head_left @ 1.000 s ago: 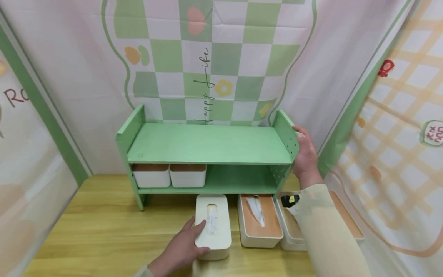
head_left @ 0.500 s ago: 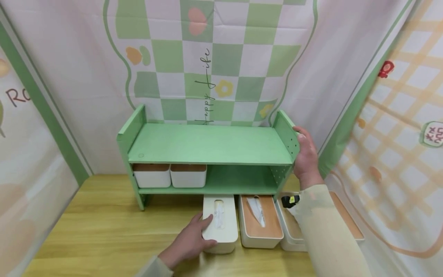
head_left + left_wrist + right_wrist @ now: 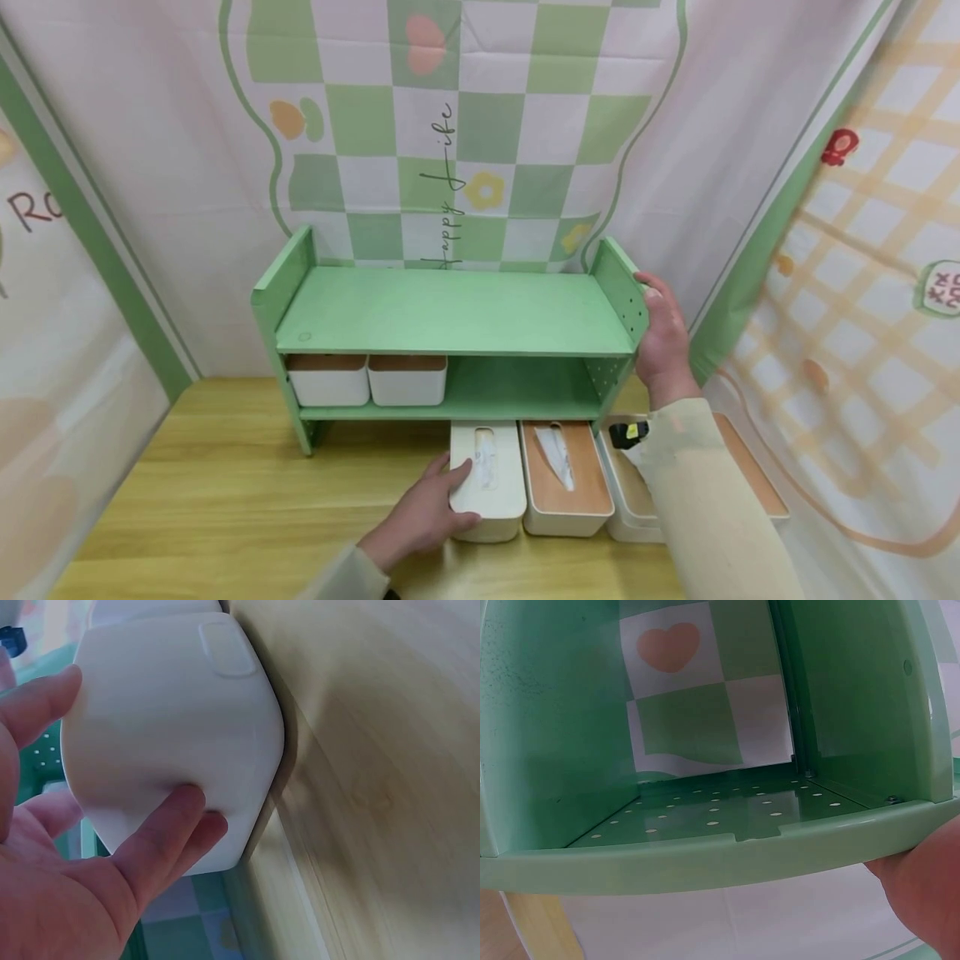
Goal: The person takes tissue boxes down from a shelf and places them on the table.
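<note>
A cream tissue box [image 3: 506, 492] stands on the table before the green shelf [image 3: 450, 312], tissue showing in its lid slot. My left hand [image 3: 423, 515] lies against the box's left side, thumb near the front corner. Its fairly straight fingers [image 3: 161, 836] press the smooth side in the left wrist view. Close beside the cream box is a white tissue box with a wooden lid [image 3: 588, 487]. My right hand [image 3: 663, 350] grips the shelf's right side panel [image 3: 622, 292]; only part of that hand shows in the right wrist view, at the panel's edge.
Two white boxes with brown lids, one at the left end [image 3: 328, 383] and one beside it [image 3: 408, 383], sit on the lower shelf. More wooden-lidded boxes [image 3: 750, 467] stand at the right, partly hidden by the right sleeve. A printed curtain [image 3: 495, 125] hangs behind.
My left hand has slid the cream tissue box to the right and slightly back, up beside the wooden-lidded box. My right hand has stayed on the shelf.
</note>
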`<state>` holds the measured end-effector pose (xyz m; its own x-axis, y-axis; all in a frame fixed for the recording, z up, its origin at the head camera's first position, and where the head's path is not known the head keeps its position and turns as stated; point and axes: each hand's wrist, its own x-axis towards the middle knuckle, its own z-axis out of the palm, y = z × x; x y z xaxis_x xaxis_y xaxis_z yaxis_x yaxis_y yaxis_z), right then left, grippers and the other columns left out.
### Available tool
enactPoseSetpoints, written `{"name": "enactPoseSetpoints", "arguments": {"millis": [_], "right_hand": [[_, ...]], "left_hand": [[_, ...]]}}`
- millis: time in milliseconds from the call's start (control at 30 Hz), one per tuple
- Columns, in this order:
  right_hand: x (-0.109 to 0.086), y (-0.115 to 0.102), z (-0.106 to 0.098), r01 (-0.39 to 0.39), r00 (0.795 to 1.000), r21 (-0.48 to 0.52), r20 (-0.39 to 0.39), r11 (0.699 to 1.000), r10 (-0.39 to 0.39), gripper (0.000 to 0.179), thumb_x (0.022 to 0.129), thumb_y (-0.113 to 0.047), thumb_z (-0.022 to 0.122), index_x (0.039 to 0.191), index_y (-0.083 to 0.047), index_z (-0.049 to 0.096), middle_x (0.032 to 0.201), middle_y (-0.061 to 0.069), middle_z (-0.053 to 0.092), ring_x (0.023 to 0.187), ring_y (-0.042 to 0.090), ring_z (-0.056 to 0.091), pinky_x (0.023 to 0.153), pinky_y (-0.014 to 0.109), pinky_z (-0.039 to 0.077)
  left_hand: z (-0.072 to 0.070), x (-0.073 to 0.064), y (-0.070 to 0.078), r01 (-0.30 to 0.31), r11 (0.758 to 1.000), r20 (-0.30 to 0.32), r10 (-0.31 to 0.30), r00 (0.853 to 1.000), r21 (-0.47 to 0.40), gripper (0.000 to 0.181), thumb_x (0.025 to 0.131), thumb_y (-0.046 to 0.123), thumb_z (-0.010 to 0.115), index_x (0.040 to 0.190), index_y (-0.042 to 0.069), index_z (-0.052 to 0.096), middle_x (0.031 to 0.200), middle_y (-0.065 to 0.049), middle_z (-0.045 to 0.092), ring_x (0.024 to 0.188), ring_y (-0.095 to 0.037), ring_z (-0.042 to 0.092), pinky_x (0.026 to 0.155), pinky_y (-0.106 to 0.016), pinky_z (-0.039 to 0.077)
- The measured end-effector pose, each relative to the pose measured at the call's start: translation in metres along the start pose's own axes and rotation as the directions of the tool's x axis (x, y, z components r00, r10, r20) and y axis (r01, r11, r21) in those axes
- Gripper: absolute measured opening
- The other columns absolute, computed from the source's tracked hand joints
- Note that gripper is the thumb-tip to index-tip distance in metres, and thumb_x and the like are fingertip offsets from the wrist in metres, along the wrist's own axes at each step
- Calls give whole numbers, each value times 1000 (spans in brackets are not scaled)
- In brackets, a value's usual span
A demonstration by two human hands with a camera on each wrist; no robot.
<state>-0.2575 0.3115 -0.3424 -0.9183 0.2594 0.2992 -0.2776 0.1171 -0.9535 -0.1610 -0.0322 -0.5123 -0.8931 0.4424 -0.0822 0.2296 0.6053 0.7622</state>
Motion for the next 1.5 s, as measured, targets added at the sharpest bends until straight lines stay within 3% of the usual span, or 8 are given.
{"name": "enactPoseSetpoints", "arguments": {"millis": [367,800,1233,1500], "right_hand": [[3,2,-1,-16,1000,-19,-1,1000,16,49,103,-54,37,146,-33,47,125,14,45,85,23,52,62,29,51],[2,0,0,-20,1000,41,10,999,20,47,103,-52,40,145,-31,48,125,17,44,87,23,53,62,28,52],[2,-1,2,-17,1000,23,8,1000,17,50,103,-54,40,146,-31,47,129,16,43,94,26,52,66,28,52],[2,2,0,-19,1000,32,6,999,18,48,103,-53,40,145,-32,48,128,16,43,93,26,52,65,28,52]], "left_hand": [[6,2,5,4,1000,3,-4,1000,9,85,80,41,83,150,13,45,159,-25,21,130,-46,43,103,-55,39],[9,-1,11,-4,1000,-4,4,1000,9,85,78,41,84,149,10,46,157,-26,23,123,-45,50,99,-54,43],[9,1,9,13,1000,-26,-12,1000,6,87,78,41,83,151,14,44,160,-21,21,128,-45,46,101,-56,40],[9,-2,10,7,1000,-7,-7,1000,24,86,80,41,82,152,13,42,161,-21,18,127,-44,48,101,-54,41]]}}
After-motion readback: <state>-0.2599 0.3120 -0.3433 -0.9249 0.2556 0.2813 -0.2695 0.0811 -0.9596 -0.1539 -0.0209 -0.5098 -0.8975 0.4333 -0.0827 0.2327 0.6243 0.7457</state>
